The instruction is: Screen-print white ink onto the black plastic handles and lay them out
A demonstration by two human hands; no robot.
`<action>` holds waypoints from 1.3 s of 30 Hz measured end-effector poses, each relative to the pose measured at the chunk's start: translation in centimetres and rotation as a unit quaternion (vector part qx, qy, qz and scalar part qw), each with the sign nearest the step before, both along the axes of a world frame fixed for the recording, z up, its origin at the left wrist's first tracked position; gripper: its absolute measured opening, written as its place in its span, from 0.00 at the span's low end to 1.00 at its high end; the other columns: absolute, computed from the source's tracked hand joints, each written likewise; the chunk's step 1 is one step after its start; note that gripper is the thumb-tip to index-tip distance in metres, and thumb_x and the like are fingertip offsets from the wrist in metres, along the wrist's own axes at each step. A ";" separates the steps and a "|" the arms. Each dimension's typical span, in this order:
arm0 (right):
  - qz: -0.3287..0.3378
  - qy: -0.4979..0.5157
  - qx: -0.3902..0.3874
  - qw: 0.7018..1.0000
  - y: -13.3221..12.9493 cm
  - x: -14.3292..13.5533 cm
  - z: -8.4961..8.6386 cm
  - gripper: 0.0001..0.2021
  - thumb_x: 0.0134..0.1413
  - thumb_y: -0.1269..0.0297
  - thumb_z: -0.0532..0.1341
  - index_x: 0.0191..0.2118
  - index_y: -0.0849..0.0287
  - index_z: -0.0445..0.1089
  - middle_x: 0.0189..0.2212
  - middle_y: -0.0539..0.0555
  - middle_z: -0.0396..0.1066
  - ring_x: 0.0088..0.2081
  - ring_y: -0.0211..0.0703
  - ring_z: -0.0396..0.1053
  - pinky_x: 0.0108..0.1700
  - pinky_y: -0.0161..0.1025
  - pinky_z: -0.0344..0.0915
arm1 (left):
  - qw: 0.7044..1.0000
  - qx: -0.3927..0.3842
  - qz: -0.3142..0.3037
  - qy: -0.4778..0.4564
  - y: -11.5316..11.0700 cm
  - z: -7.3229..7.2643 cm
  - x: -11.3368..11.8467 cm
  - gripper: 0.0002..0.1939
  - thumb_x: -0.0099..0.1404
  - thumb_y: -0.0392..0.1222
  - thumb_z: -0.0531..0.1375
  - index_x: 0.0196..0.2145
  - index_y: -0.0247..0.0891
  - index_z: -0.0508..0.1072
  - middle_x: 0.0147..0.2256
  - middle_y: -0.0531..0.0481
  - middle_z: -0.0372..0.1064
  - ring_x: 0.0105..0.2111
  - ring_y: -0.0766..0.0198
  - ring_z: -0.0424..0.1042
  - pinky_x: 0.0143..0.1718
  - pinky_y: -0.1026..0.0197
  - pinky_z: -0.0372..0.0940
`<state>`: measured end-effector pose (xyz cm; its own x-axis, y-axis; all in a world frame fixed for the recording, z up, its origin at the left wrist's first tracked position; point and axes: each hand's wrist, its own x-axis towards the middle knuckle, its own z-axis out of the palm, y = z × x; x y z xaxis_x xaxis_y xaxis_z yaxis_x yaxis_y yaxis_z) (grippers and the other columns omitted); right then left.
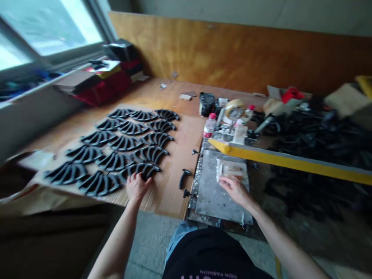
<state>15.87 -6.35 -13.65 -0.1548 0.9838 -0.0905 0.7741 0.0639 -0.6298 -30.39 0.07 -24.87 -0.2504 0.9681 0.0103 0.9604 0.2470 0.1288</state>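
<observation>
My left hand (138, 186) is at the front row of black curved handles (99, 184), thumb and fingers closed around the end of one black handle (144, 175). Several rows of these handles lie fanned out on a cardboard sheet (171, 193). My right hand (236, 190) is over a grey board (209, 197), at the near edge of a clear plastic packet (232, 167). Its fingers are drawn together; what they hold, if anything, is too small to make out. Between my hands lie a single black handle (184, 179) and a small black knob (186, 193).
A yellow-edged bar (285, 161) juts in from the right above the bench. Behind the board stand a red-capped bottle (209, 126), a black tub (207, 104) and a tape roll (235, 110). Black parts (316, 135) are heaped at right; red boxes (93, 91) sit by the window.
</observation>
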 end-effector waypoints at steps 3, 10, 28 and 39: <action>-0.069 -0.009 -0.007 0.998 -1.3 3.7 0.4 0.13 0.61 0.62 0.56 0.47 0.55 0.75 0.42 0.55 0.76 0.43 0.44 0.72 0.46 0.39 0.66 | 0.999 0.024 0.030 0.000 0.1 -1.2 0.7 0.38 0.60 0.59 0.51 0.57 0.24 0.63 0.59 0.24 0.57 0.64 0.44 0.53 0.64 0.44 0.45; -0.286 -0.212 -0.047 0.933 -7.3 17.9 -2.7 0.15 0.59 0.73 0.55 0.48 0.62 0.74 0.46 0.59 0.74 0.50 0.47 0.69 0.53 0.40 0.61 | 0.992 0.084 0.044 -0.085 -3.5 -0.6 6.6 0.43 0.58 0.65 0.49 0.62 0.33 0.58 0.66 0.29 0.45 0.67 0.40 0.44 0.63 0.38 0.46; -0.208 0.258 0.082 0.940 -1.9 17.0 -1.0 0.22 0.45 0.61 0.66 0.50 0.56 0.70 0.39 0.52 0.74 0.37 0.43 0.74 0.44 0.43 0.70 | 0.940 0.126 -0.037 -0.315 -4.1 7.0 20.4 0.20 0.64 0.52 0.55 0.49 0.38 0.70 0.58 0.38 0.63 0.59 0.51 0.63 0.58 0.48 0.60; 0.024 -0.107 0.135 0.985 2.2 6.8 -2.1 0.15 0.62 0.64 0.57 0.52 0.55 0.73 0.50 0.57 0.72 0.53 0.48 0.64 0.56 0.46 0.59 | 0.808 0.262 -0.102 -0.517 1.2 19.4 26.9 0.19 0.64 0.54 0.58 0.45 0.37 0.72 0.43 0.45 0.73 0.44 0.61 0.73 0.45 0.58 0.69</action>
